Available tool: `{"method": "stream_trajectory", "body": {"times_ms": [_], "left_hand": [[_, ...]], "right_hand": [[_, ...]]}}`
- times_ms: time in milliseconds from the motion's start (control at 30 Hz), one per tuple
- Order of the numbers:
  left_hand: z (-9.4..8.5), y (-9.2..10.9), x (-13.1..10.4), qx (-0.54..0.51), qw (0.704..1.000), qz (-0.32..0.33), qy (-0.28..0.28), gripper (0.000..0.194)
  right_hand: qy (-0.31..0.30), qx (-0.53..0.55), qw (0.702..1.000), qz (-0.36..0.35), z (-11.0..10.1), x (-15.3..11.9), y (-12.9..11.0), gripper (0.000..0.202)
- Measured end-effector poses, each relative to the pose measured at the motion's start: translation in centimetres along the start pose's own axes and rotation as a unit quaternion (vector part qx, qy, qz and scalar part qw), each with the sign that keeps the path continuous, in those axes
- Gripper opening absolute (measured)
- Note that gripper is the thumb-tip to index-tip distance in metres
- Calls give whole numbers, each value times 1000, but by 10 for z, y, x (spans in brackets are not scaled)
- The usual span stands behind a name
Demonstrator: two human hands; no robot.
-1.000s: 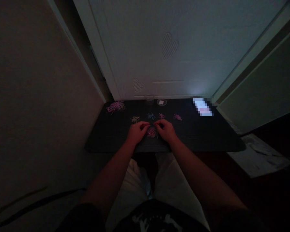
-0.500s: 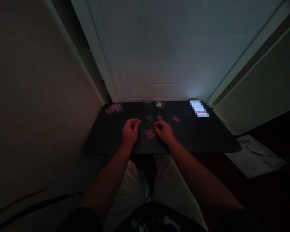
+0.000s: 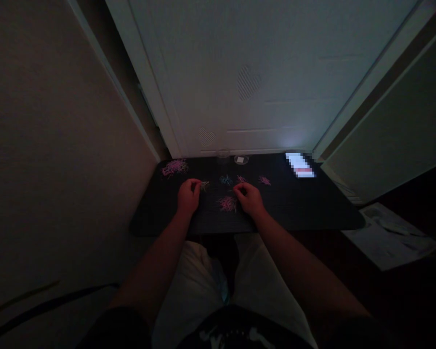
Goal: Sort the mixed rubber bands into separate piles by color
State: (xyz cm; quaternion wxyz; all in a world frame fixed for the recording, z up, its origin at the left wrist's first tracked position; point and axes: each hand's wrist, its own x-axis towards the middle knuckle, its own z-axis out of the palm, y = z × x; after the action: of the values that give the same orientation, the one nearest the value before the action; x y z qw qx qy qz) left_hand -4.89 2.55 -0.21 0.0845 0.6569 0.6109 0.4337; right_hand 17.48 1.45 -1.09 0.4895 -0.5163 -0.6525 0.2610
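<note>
- The left hand (image 3: 189, 196) is over the table (image 3: 305, 208), its fingertips bunched at the near-left edge of the pale yellowish pile (image 3: 205, 185); whether they pinch a strand, I cannot tell.
- The right hand (image 3: 250, 198) has its thumb and forefinger curved toward each other; the dim light hides whether they touch or grip anything.
- The pink mixed pile (image 3: 226, 203) of thin strands lies between the hands, toward the table's near edge and just beside the right fingertips.
- Beyond it, the blue pile (image 3: 225, 180) and the small pink pile (image 3: 241, 179) lie side by side, with the purple-pink pile (image 3: 265, 180) farther right.
- The large pile (image 3: 175, 167), mostly pink and purple, is at the table's far left corner.
- At the back, a clear cup (image 3: 223, 156) stands beside a round lid (image 3: 241, 160) with a white square on it.
- A lit, blurred-out screen (image 3: 300, 165) is at the far right.
- A white door (image 3: 294, 63) rises behind the table.
</note>
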Motion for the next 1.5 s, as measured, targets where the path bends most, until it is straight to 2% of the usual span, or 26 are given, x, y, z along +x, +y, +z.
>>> {"method": "stream_trajectory", "body": {"times_ms": [200, 300, 600, 800, 967, 1500], "left_hand": [[4, 0, -2, 77, 994, 73, -34, 13], [5, 0, -2, 96, 991, 76, -47, 14], [2, 4, -3, 104, 992, 56, -32, 24], [5, 4, -4, 137, 987, 22, -80, 55], [8, 1, 1, 140, 987, -18, -79, 47], [9, -3, 0, 106, 993, -14, -42, 35]], "right_hand": [[-6, -2, 1000, 10, -1, 0, 0, 19], [-7, -16, 1000, 14, -2, 0, -3, 20], [-16, -45, 999, 23, -2, -1, -8, 26], [-25, -66, 997, 15, -2, -3, -11, 27], [-19, -71, 997, 11, -1, -2, -10, 28], [-18, -72, 997, 2, 0, -3, -2, 24]]}}
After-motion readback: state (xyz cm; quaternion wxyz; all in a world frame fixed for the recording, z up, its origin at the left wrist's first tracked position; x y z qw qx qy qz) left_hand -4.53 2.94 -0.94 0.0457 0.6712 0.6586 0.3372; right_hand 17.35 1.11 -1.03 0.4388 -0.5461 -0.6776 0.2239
